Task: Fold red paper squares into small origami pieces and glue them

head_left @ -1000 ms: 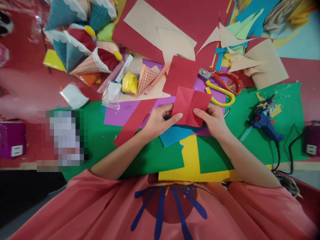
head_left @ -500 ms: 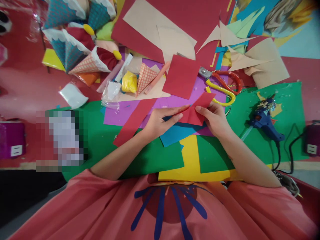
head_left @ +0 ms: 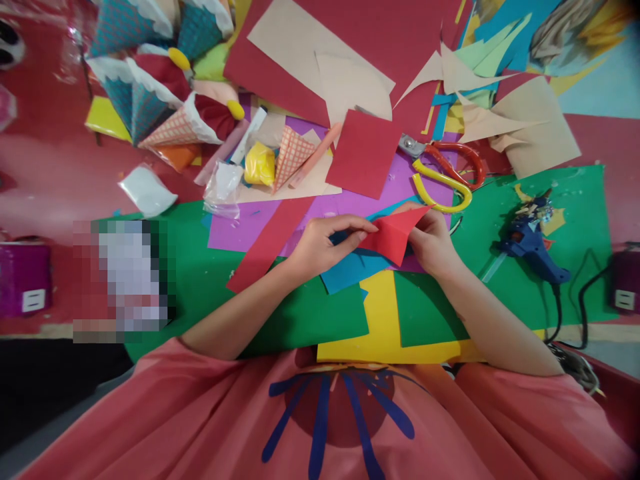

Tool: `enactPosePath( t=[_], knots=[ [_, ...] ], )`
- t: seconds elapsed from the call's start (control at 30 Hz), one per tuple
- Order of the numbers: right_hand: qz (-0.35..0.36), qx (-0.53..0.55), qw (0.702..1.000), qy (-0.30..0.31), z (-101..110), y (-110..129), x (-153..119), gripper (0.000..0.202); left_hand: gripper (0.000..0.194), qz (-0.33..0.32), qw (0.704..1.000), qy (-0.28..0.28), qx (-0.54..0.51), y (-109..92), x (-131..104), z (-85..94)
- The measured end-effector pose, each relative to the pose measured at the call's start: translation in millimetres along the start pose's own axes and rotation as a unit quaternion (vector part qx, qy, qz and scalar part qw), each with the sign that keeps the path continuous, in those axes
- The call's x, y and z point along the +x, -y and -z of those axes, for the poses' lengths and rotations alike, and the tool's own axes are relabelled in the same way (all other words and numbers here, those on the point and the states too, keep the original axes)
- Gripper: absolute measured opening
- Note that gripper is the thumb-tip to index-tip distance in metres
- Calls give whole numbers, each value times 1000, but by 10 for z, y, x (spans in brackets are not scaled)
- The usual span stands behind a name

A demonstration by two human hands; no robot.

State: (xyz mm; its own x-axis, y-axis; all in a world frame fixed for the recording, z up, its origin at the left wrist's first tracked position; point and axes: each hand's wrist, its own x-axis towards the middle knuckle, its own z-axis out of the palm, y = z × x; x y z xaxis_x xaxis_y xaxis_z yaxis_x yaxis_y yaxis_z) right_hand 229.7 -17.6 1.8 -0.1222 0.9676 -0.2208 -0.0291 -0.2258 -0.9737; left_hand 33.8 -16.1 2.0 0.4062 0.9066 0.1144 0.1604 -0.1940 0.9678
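Between my two hands is a small red sheet [head_left: 393, 235] of craft foam or paper, bent along a crease. My left hand [head_left: 330, 243] pinches its left edge between thumb and fingers. Behind the sheet, my right hand [head_left: 431, 237] grips the right side; some of its fingers are hidden. Under the hands lies a blue sheet [head_left: 345, 270] on a purple sheet [head_left: 220, 230]. A flat red rectangle [head_left: 363, 153] rests just beyond the hands, and a red strip [head_left: 270, 243] lies to the left. Scissors [head_left: 443, 175] with red and yellow handles lie beyond my right hand.
A blue glue gun [head_left: 530, 240] with a cord rests on the green sheet [head_left: 580, 200] at right. Gingham cones [head_left: 177, 127] with white trim are grouped at upper left. Beige offcuts [head_left: 537, 127] lie at upper right. A yellow clay packet [head_left: 260, 163] sits near a small checked cone [head_left: 293, 157].
The red sheet has tilted and turned, its lower right corner now pointing down. My right thumb has moved from the sheet's front face to its right edge. My left hand has barely shifted.
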Motion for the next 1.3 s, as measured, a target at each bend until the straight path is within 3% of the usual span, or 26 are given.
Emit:
enactPosePath(
  t=[0.27, 0.6, 0.83, 1.0, 1.13, 1.3],
  knots=[
    [33, -26, 999, 12, -8, 11, 0, 28, 26, 104, 991, 26, -81, -45, -37, -31],
    [17, 45, 999, -6, 11, -73, 33, 30, 19, 92, 986, 15, -137, -23, -16, -2],
    [15, 7, 999, -28, 54, -98, 34, 33, 13, 56, 990, -11, -130, -27, -3, 3],
    [7, 42, 998, -51, 19, -88, 32, 30, 17, 69, 990, -33, -119, -43, 2, 16],
    [37, 56, 997, -36, -8, -82, 22, 27, 13, 84, 991, -37, -101, -37, 12, 22],
    [51, -10, 999, 5, -44, -11, -26, 35, 20, 55, 998, -30, -11, -34, 20, 21]
  ],
)
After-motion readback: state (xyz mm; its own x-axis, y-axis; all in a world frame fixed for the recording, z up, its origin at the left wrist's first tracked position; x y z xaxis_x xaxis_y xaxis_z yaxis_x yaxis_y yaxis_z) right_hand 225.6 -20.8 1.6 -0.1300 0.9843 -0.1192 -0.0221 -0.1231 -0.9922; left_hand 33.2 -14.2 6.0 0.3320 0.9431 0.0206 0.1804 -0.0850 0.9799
